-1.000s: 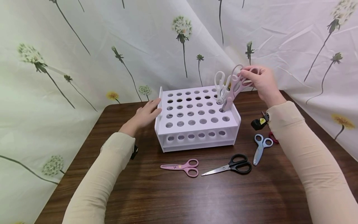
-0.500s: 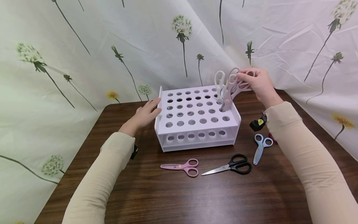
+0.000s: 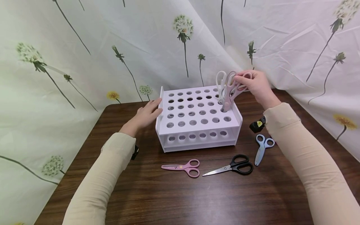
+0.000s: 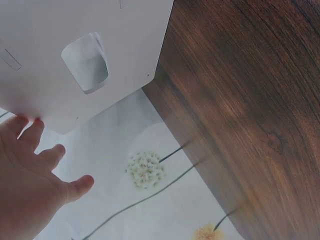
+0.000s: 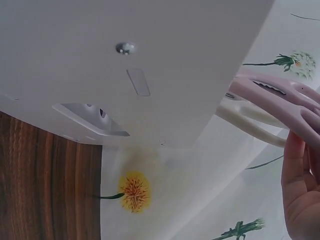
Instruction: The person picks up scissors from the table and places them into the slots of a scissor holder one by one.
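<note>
A white rack (image 3: 194, 117) with rows of round holes stands on the table. At its right side my right hand (image 3: 257, 86) pinches the handle of pale pink scissors (image 3: 230, 92), whose blades go down into a hole. White-handled scissors (image 3: 221, 82) stand in the hole just behind them. In the right wrist view, the pale pink scissors (image 5: 280, 97) show beside the rack's end panel (image 5: 165, 75), the fingers on a handle loop. My left hand (image 3: 145, 114) rests its fingertips against the rack's left panel, fingers extended, as the left wrist view of the hand (image 4: 37, 170) also shows.
Pink scissors (image 3: 182, 167), black-handled scissors (image 3: 233, 165) and light blue scissors (image 3: 262, 150) lie on the wooden table (image 3: 157, 200) before the rack. Something reddish is mostly hidden by the right sleeve. A flowered cloth (image 3: 135, 37) hangs close behind the rack.
My right hand has moved down and to the left with the pale pink scissors, which now sit lower and more upright in the hole. The left hand has stayed on the panel.
</note>
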`<state>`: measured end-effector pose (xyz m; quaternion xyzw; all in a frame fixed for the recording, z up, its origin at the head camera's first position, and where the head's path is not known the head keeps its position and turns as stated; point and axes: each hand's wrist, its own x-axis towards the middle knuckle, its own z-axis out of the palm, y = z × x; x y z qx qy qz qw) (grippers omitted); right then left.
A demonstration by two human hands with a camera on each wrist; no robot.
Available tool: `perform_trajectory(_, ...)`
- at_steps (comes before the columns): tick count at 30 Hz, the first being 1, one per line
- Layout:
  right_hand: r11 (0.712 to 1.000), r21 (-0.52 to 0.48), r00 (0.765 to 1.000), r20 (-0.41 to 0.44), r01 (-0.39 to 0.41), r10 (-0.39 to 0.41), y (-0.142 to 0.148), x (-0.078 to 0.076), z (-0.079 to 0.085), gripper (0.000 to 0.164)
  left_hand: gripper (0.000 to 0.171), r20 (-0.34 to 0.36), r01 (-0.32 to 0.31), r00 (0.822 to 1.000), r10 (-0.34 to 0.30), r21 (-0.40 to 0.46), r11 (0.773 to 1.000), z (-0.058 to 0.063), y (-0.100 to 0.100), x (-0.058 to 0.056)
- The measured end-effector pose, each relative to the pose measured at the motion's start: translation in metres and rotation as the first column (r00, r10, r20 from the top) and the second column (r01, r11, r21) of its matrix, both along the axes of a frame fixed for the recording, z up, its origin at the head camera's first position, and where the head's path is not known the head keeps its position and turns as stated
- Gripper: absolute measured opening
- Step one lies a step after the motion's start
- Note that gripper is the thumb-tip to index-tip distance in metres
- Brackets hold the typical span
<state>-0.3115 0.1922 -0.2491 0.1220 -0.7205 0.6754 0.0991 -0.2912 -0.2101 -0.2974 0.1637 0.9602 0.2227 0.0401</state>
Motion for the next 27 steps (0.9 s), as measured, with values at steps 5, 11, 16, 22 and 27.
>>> perform_trajectory(5, 0.999, 0.033, 1.000, -0.021, -0.009, 0.010, -0.004, 0.000, 0.001, 0.006, 0.058, 0.000, 0.001, 1.000, -0.001, -0.003, 1.000, 0.000, 0.000, -0.001)
perform_trajectory(11, 0.989, 0.150, 1.000, -0.026, 0.010, -0.006, -0.008, 0.000, 0.000, 0.011, 0.057, 0.002, 0.003, 1.000, -0.003, 0.000, 1.000, 0.000, 0.000, -0.001)
perform_trajectory(16, 0.976, 0.219, 0.999, -0.043, 0.021, -0.011, -0.011, 0.002, 0.000, 0.020, 0.058, 0.004, 0.005, 1.000, -0.006, 0.004, 1.000, 0.000, 0.000, 0.000)
perform_trajectory(22, 0.978, 0.210, 1.000, -0.025, 0.008, -0.003, -0.011, 0.003, -0.001, 0.019, 0.058, 0.001, 0.005, 1.000, -0.005, 0.002, 1.000, 0.000, 0.000, 0.000)
perform_trajectory(27, 0.972, 0.233, 0.999, -0.029, -0.009, 0.016, -0.012, 0.003, 0.000, 0.017, 0.058, 0.001, 0.003, 1.000, -0.003, 0.001, 1.000, 0.000, -0.001, 0.000)
